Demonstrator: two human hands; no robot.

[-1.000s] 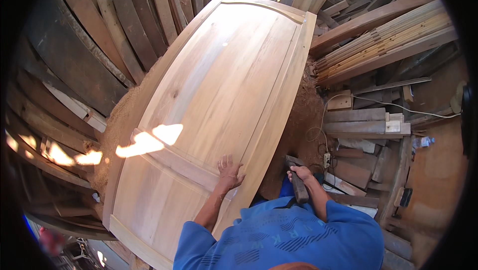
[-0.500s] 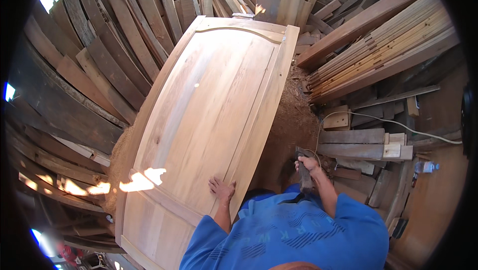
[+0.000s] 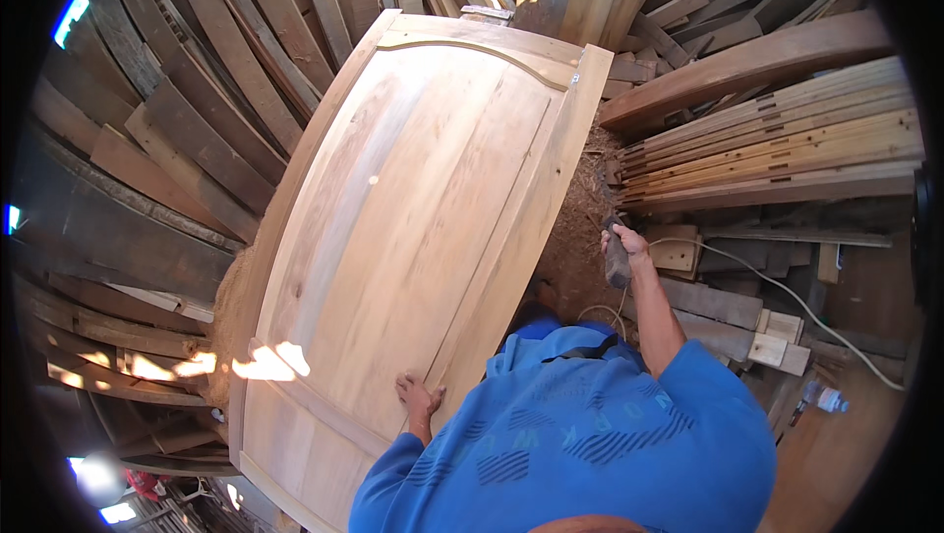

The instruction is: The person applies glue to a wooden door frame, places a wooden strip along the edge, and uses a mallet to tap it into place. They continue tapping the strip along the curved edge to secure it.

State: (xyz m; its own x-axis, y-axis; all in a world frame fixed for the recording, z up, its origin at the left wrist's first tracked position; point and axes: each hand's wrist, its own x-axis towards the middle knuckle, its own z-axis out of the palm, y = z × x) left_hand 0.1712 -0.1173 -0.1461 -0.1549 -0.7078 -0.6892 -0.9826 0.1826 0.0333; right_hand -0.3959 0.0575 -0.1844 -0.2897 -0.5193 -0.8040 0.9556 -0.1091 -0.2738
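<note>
A large unfinished wooden door (image 3: pixel 413 208) with an arched top panel lies flat in front of me. My left hand (image 3: pixel 419 397) rests palm down on its lower panel, fingers spread. Off the door's right edge, my right hand (image 3: pixel 621 246) is closed around a dark grey tool (image 3: pixel 617 266); the tool hangs over sawdust-covered ground. A pale cord (image 3: pixel 777 287) runs from near that hand toward the right. My blue sleeves fill the lower middle of the view.
Dark planks (image 3: pixel 197 110) fan out to the left and behind the door. Stacked pale boards with mortise slots (image 3: pixel 777 159) lie at the right. Small wood offcuts (image 3: pixel 767 336) and sawdust (image 3: pixel 580 228) lie beside the door's right edge.
The view has swung so the door sits more upright in frame. My left hand has slid down the door's lower panel. My right hand holding the tool has lifted up and to the right.
</note>
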